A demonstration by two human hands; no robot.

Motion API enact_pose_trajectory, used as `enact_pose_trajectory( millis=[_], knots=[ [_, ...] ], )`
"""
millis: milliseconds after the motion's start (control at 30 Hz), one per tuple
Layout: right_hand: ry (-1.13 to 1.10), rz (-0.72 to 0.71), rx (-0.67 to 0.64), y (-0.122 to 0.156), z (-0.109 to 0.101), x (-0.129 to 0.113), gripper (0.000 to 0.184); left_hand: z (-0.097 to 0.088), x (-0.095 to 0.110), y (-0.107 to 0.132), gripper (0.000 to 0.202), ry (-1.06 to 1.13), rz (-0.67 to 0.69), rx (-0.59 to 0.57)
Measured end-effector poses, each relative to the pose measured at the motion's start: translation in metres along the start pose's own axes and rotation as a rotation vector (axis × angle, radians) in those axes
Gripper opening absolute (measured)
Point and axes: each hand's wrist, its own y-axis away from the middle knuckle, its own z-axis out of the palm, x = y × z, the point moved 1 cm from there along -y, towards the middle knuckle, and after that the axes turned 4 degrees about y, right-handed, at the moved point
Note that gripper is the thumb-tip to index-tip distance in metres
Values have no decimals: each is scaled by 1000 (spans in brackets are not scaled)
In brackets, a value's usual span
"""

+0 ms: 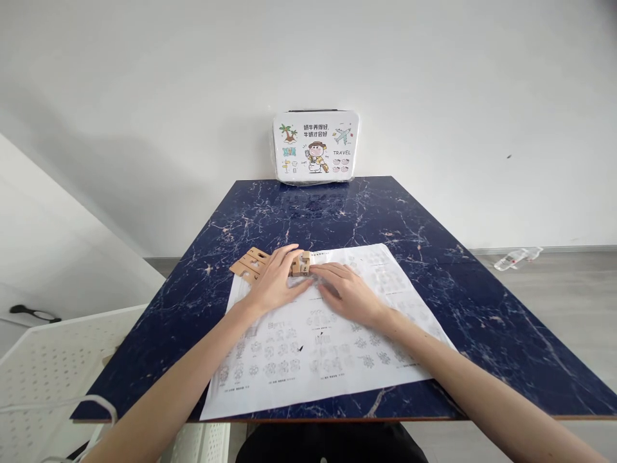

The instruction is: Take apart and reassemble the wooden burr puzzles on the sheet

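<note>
A small wooden puzzle model (301,263) stands on a white instruction sheet (328,347) that lies on the dark blue marble table (434,257). My left hand (274,280) rests palm down just left of the model, its fingers stretched toward it and touching its side. My right hand (349,292) lies flat on the sheet just right of the model, fingertips close to its base. A flat wooden punch-out board (248,263) with cut-out holes lies behind my left hand at the sheet's far left corner.
A white case (315,146) printed with a cartoon and the word TRAVEL stands against the wall at the table's far edge. A white perforated basket (53,360) sits low at the left. A plastic bottle (518,257) lies on the floor at the right.
</note>
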Motion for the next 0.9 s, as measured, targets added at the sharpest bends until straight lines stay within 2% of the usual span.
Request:
enact_pose_trajectory(
  millis=[167, 267, 367, 533, 667, 900],
  knots=[
    [7, -30, -63, 1, -1, -1, 47, -1, 5, -1, 52, -8, 53, 20],
    [-69, -32, -16, 1, -2, -3, 43, -4, 16, 0, 48, 46, 112, 3],
    [-126, -37, 19, 1, -1, -8, 39, -7, 33, 4, 55, 119, 178, -65],
    [-89, -98, -40, 5, 6, -15, 27, -2, 54, 12, 71, 211, 313, -252],
    [-68, -144, -20, 7, 11, -15, 23, 1, 55, 15, 69, 216, 289, -278],
    [-14, -135, -8, 8, 13, -11, 24, 0, 54, 16, 72, 181, 299, -289]
  ],
)
